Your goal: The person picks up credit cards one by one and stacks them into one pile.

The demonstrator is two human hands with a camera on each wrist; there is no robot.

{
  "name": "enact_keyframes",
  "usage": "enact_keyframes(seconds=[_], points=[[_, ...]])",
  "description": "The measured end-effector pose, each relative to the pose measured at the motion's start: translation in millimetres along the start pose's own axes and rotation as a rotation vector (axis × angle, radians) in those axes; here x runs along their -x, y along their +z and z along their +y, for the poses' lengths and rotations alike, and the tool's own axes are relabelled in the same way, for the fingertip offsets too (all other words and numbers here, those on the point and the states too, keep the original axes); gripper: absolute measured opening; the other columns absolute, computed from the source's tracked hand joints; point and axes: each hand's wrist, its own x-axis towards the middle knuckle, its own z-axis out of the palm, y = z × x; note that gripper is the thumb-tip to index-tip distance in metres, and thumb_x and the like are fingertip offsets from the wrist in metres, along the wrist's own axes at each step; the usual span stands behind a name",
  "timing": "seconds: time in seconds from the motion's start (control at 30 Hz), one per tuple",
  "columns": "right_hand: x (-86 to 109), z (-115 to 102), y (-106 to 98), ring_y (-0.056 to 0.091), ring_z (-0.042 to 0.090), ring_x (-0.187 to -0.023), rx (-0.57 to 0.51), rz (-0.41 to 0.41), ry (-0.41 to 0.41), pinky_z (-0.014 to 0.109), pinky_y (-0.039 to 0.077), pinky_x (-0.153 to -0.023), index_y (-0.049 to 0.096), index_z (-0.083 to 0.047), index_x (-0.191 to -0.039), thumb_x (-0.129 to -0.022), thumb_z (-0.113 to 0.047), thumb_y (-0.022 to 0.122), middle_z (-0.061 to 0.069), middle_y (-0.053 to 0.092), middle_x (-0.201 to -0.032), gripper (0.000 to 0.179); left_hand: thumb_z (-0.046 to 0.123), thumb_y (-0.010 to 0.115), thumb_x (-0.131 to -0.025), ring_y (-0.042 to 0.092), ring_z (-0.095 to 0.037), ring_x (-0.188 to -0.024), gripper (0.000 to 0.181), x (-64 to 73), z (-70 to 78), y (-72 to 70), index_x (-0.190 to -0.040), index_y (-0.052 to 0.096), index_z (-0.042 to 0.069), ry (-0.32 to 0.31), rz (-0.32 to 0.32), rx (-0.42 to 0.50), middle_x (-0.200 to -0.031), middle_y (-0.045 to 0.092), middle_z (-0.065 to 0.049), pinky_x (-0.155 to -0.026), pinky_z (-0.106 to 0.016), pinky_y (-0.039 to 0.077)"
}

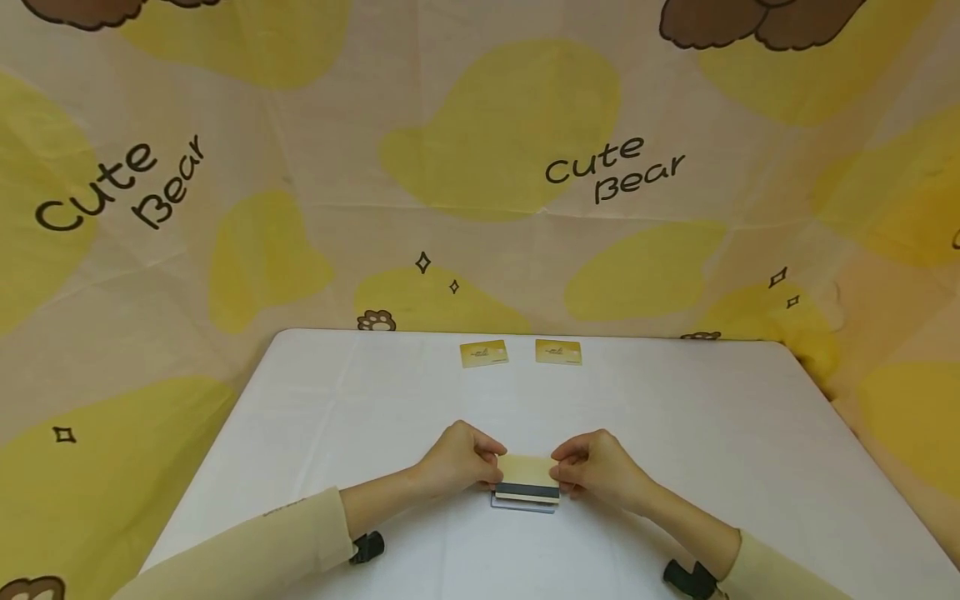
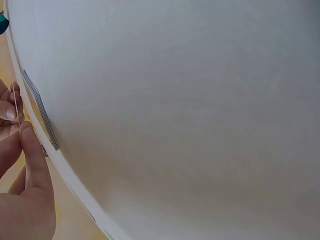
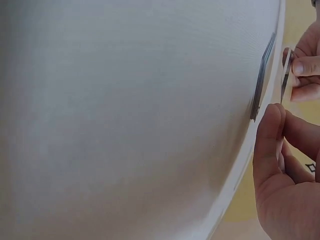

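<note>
A pale yellow card (image 1: 527, 468) with a dark stripe across its lower part is held between both hands, its striped face toward me. My left hand (image 1: 467, 457) pinches its left end between thumb and fingers. At the opposite end, the thumb and fingers of my right hand (image 1: 602, 471) pinch it too. Just under the card lies a thin stack of cards (image 1: 522, 506) on the white table, mostly hidden behind it in the head view. From the right wrist, the stack (image 3: 261, 80) shows several layered edges, with the held card (image 3: 287, 75) apart from it.
Near the table's far edge lie two gold cards side by side, a slightly turned left one (image 1: 483, 353) and a right one (image 1: 558, 352). A yellow printed cloth (image 1: 487, 150) hangs behind the white table (image 1: 375, 392). Black bands circle both wrists.
</note>
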Motion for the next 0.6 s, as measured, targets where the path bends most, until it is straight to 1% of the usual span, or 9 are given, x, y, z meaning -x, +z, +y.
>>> enact_keyframes(seconds=[0.17,0.47,0.6], points=[[-0.8,-1.9,2.5,0.069,0.021,-0.065,-0.015,-0.018,0.009,0.029,0.060,-0.059,0.073,0.010,-0.103,-0.089,-0.002,0.080,0.008,0.072,-0.078,0.020,-0.012,0.078,-0.078,0.066,-0.008,-0.061,0.032,0.8,-2.2,-2.1,-0.109,0.075,-0.013,0.018,-0.005,-0.053,-0.070,0.065,0.000,-0.059,-0.019,0.055],[-1.7,-2.1,4.8,0.067,0.019,-0.064,-0.016,-0.034,0.022,0.028,0.059,-0.058,0.073,0.009,-0.102,-0.090,-0.003,0.080,0.009,0.071,-0.077,0.019,-0.012,0.077,-0.077,0.062,-0.006,-0.059,0.032,1.0,-4.7,-2.8,-0.108,0.075,-0.015,0.069,-0.015,-0.143,-0.068,0.066,0.002,-0.056,-0.017,0.050],[-2.1,-1.0,5.0,0.067,0.018,-0.064,-0.019,-0.044,0.025,0.027,0.059,-0.058,0.073,0.009,-0.101,-0.090,-0.003,0.079,0.009,0.071,-0.077,0.017,-0.012,0.077,-0.076,0.059,-0.007,-0.060,0.031,1.1,-4.9,-2.9,-0.107,0.075,-0.015,0.073,-0.015,-0.153,-0.068,0.065,0.002,-0.055,-0.016,0.048]])
